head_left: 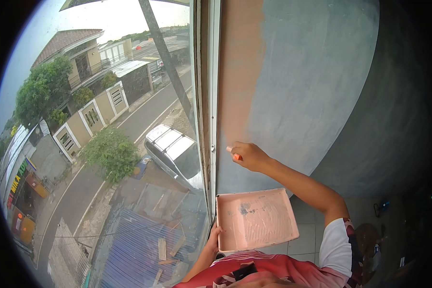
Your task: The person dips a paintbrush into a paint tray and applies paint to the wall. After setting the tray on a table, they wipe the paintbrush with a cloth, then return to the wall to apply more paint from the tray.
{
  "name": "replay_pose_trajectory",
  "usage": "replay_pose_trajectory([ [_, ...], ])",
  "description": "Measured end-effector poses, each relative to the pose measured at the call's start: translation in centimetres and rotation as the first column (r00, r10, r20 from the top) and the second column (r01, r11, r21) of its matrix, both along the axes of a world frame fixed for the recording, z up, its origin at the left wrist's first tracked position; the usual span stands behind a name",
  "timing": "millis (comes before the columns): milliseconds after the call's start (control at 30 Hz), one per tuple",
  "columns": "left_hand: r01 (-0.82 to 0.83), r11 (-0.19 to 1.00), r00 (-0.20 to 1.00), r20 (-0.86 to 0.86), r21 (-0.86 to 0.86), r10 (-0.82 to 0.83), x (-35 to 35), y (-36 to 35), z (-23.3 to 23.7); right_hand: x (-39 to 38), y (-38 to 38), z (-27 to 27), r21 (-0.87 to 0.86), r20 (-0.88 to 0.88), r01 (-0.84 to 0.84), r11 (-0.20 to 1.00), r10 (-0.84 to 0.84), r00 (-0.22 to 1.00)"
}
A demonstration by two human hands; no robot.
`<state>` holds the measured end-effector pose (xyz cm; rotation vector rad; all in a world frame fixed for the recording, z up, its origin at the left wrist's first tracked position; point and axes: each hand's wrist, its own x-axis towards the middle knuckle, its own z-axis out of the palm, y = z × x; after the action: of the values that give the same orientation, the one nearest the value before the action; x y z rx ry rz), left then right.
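My right hand (249, 157) is closed around a painting tool with an orange handle (237, 157). Its pinkish tip touches or nearly touches the wall beside the window frame; whether it is a brush or a small roller is hidden by my fingers. My left hand (215, 238) grips the left edge of a peach paint tray (293, 218), held in front of my body. Wet peach paint coats the tray's ribbed floor, with some grey smears. On the grey wall (307, 72), a band of peach paint (240, 62) runs along the frame above my right hand.
A white window frame (214, 96) stands directly left of the wall. Through the glass show a parked silver car (173, 149), a street, trees and houses. White floor tiles (302, 240) lie beneath the tray. Small objects, hard to make out, lie in the dark at right.
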<state>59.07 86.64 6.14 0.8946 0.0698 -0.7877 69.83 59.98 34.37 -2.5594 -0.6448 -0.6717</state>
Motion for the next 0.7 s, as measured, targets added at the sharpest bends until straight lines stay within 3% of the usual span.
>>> replay_pose_trajectory([
  [300,0.043,0.999,0.999,-0.034,0.021,-0.043,0.2,0.3,1.3,-3.2,-1.1,7.5,0.258,-0.055,0.178,0.950,-0.169,0.984],
  [367,0.043,0.999,0.999,-0.022,0.018,-0.042,0.3,0.3,0.5,-4.1,-1.8,6.5,0.559,-0.221,0.202,0.804,-0.091,0.971],
  [433,0.040,0.999,0.999,-0.012,0.014,-0.040,0.4,0.2,0.1,-5.3,-2.8,5.5,0.577,-0.250,0.216,0.788,-0.082,0.965],
  [500,0.016,0.999,0.999,-0.033,0.037,-0.015,0.4,0.1,-0.1,-6.5,-3.7,3.9,0.709,-0.357,0.282,0.647,-0.016,0.934],
  [633,0.041,0.999,0.998,-0.055,0.020,-0.040,0.4,0.2,-0.4,-8.6,-5.4,0.6,0.757,-0.405,0.334,0.562,0.002,0.914],
  [700,0.039,0.999,0.999,-0.035,0.015,-0.039,0.5,0.1,0.3,-9.4,-5.9,0.0,0.803,-0.436,0.387,0.453,0.004,0.900],
])
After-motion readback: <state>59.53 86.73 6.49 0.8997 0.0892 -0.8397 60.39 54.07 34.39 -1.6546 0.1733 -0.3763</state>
